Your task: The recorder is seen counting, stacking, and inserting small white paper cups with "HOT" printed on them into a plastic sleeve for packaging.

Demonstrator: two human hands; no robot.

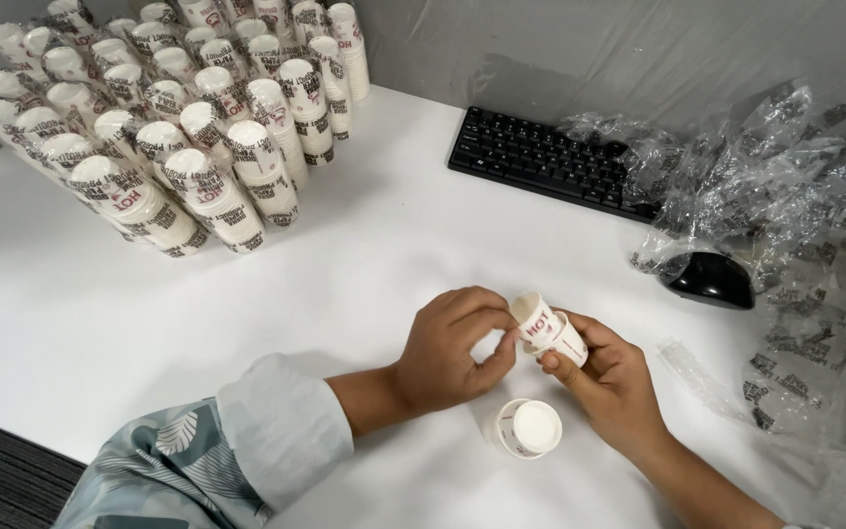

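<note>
Paper cups gripped by both hands, white desk, wrapped cup stacks, black keyboard, grey wall

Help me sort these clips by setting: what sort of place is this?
Probably an office desk used for packing work. A black keyboard and mouse sit on the white desk, beside wrapped stacks of paper cups and empty plastic wrappers.
</note>
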